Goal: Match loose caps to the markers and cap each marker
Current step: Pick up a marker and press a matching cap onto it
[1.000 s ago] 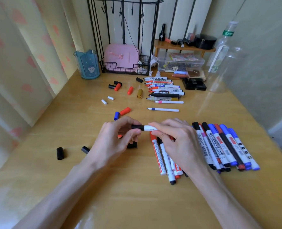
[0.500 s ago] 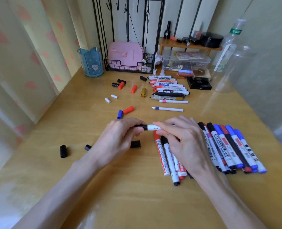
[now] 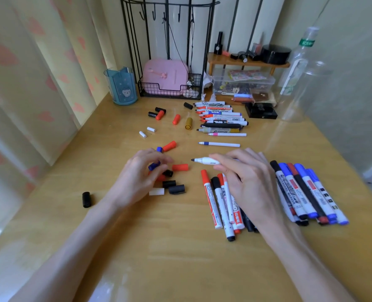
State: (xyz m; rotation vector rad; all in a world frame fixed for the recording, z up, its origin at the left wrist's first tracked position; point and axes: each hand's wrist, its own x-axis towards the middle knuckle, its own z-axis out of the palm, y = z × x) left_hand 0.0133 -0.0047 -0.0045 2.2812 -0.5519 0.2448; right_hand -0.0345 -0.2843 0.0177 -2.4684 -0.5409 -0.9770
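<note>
Left hand (image 3: 137,177) came off the white black-tipped marker (image 3: 204,160); it's bare at centre, held in your right hand (image 3: 248,182) grip. Left grip pinches a dark blue plastic cap (image 3: 154,165) at 9 o'clock. Capped bunch (image 3: 300,192) done at 3 o'clock; uncapped row (image 3: 219,118) at 12 still to do.

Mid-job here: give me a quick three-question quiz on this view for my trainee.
1. True or false: the marker in the right hand has its cap on.
2. The left hand pinches a cap of which colour? A red, B blue, C gold.
3. Fill in: the lone cap lying left of the left wrist is ____.
Key: 1 false; 2 B; 3 black.
</note>
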